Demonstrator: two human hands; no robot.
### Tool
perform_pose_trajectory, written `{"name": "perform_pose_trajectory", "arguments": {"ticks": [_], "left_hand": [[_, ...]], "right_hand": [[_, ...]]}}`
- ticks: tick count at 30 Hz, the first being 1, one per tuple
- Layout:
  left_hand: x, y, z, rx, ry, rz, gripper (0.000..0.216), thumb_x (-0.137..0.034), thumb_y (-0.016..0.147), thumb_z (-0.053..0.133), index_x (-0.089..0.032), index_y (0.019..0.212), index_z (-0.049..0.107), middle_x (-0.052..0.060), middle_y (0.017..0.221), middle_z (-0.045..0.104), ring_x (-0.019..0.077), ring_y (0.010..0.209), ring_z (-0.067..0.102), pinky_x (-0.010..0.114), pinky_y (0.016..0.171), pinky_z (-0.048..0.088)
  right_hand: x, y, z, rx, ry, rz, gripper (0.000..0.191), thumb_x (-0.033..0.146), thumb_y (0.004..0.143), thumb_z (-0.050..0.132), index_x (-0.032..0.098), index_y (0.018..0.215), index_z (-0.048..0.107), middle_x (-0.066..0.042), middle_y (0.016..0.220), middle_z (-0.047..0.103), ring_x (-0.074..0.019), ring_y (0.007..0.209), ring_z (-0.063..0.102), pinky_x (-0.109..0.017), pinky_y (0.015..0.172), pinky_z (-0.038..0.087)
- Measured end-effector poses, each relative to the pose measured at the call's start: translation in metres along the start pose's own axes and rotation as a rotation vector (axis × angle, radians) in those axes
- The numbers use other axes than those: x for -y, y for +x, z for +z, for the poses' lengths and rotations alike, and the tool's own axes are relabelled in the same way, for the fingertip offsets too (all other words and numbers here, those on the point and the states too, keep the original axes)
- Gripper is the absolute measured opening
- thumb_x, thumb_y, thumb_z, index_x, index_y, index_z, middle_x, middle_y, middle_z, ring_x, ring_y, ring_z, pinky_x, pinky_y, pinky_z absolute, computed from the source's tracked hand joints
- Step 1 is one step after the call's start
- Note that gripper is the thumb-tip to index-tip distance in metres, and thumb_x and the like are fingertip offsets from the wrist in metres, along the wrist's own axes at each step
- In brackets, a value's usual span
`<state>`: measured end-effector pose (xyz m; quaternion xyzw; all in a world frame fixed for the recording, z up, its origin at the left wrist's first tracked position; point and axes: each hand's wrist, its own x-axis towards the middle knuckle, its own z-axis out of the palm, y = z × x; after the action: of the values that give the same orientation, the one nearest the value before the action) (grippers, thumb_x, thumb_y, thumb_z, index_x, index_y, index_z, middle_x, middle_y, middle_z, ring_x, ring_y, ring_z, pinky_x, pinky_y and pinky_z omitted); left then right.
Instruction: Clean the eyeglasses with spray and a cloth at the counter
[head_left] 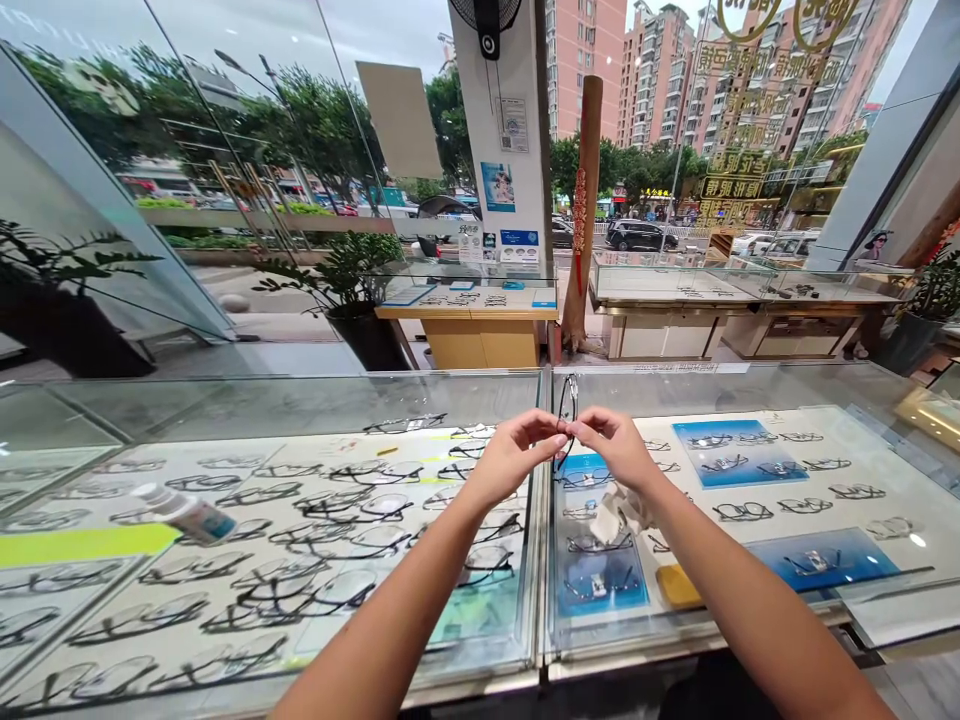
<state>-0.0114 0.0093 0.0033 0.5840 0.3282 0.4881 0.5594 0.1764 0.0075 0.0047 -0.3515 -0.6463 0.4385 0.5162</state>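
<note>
Both my hands meet above the glass display counter point(300, 400), near its middle seam. My left hand point(514, 455) and my right hand point(615, 445) are each pinched on a pair of thin black-framed glasses point(568, 400), held upright and seen edge-on between the fingertips. Under my right hand a crumpled white cloth point(619, 512) lies on the glass. Several rows of spectacle frames point(330, 520) lie inside the case below.
A small white spray bottle point(184, 513) lies on the glass at the left. A yellow pad point(677, 585) sits near my right forearm. Blue display mats point(724, 452) hold frames on the right. More counters point(667, 290), potted plants and a window stand behind.
</note>
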Motion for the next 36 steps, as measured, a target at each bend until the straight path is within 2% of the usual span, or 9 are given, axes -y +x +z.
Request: {"name": "perform_pose_trajectory", "arguments": {"ticks": [5,12,15,17,19,21,26,30,36], "left_hand": [[0.001,0.000,0.000,-0.008,-0.002,0.016,0.046,-0.052,0.066,0.094,-0.016,0.088,0.076,0.007,0.090,0.077,0.0163,0.079,0.069,0.031,0.073,0.063],[0.006,0.002,-0.006,-0.016,0.073,0.072,0.047,-0.056,0.074,0.087,-0.017,0.096,0.076,0.011,0.100,0.079,0.0249,0.098,0.073,0.038,0.082,0.064],[0.008,0.003,-0.009,-0.054,0.158,0.108,0.048,-0.058,0.077,0.083,-0.017,0.101,0.076,0.014,0.111,0.079,0.0274,0.107,0.072,0.039,0.086,0.063],[0.007,0.002,-0.008,-0.088,0.248,0.125,0.047,-0.058,0.080,0.080,-0.017,0.102,0.077,0.014,0.115,0.079,0.0279,0.110,0.072,0.038,0.087,0.061],[0.006,0.000,-0.006,-0.095,0.331,0.133,0.044,-0.057,0.083,0.076,-0.018,0.102,0.077,0.014,0.114,0.079,0.0280,0.110,0.072,0.037,0.086,0.061],[0.006,-0.002,-0.003,-0.074,0.376,0.138,0.042,-0.056,0.085,0.074,-0.018,0.103,0.078,0.014,0.113,0.079,0.0278,0.109,0.073,0.037,0.085,0.061],[0.009,-0.006,0.005,-0.027,0.383,0.154,0.040,-0.053,0.087,0.072,-0.018,0.105,0.076,0.014,0.114,0.079,0.0278,0.110,0.074,0.036,0.085,0.061],[0.011,-0.007,0.007,-0.042,0.363,0.160,0.038,-0.052,0.087,0.073,-0.018,0.105,0.074,0.014,0.113,0.079,0.0273,0.110,0.074,0.036,0.085,0.062],[0.011,-0.007,0.008,-0.062,0.355,0.159,0.035,-0.051,0.086,0.074,-0.019,0.101,0.073,0.012,0.110,0.078,0.0260,0.108,0.073,0.034,0.081,0.061]], "right_hand": [[0.003,0.000,-0.002,-0.006,-0.030,-0.002,0.047,0.066,0.077,0.078,0.020,0.075,0.069,-0.001,0.072,0.067,-0.0155,0.072,0.056,-0.031,0.072,0.045],[0.004,0.002,-0.006,-0.035,-0.076,-0.032,0.044,0.064,0.079,0.076,0.020,0.074,0.070,0.001,0.067,0.063,-0.0144,0.065,0.051,-0.030,0.065,0.042],[0.003,0.001,-0.011,-0.165,-0.182,-0.019,0.040,0.060,0.084,0.071,0.021,0.077,0.070,0.005,0.054,0.048,-0.0127,0.054,0.040,-0.030,0.055,0.033],[0.004,0.000,-0.015,-0.294,-0.299,-0.010,0.035,0.054,0.090,0.065,0.021,0.081,0.069,0.005,0.052,0.049,-0.0140,0.051,0.042,-0.031,0.056,0.034],[0.005,-0.001,-0.019,-0.409,-0.409,-0.028,0.031,0.049,0.095,0.058,0.021,0.090,0.070,0.000,0.061,0.062,-0.0180,0.057,0.055,-0.034,0.063,0.041],[0.005,-0.001,-0.020,-0.498,-0.477,-0.080,0.031,0.047,0.096,0.056,0.020,0.105,0.069,-0.006,0.082,0.073,-0.0227,0.074,0.065,-0.038,0.074,0.048],[-0.004,-0.003,-0.010,-0.549,-0.610,-0.264,0.067,0.053,0.084,0.075,0.020,0.136,0.050,-0.016,0.126,0.066,-0.0310,0.115,0.062,-0.050,0.102,0.049],[-0.012,-0.005,-0.002,-0.537,-0.677,-0.301,0.072,0.046,0.083,0.076,0.022,0.141,0.040,-0.016,0.131,0.061,-0.0314,0.119,0.060,-0.053,0.107,0.046],[-0.011,-0.005,-0.004,-0.523,-0.719,-0.321,0.052,0.032,0.084,0.067,0.023,0.131,0.045,-0.014,0.126,0.062,-0.0313,0.118,0.058,-0.051,0.105,0.045]]}}
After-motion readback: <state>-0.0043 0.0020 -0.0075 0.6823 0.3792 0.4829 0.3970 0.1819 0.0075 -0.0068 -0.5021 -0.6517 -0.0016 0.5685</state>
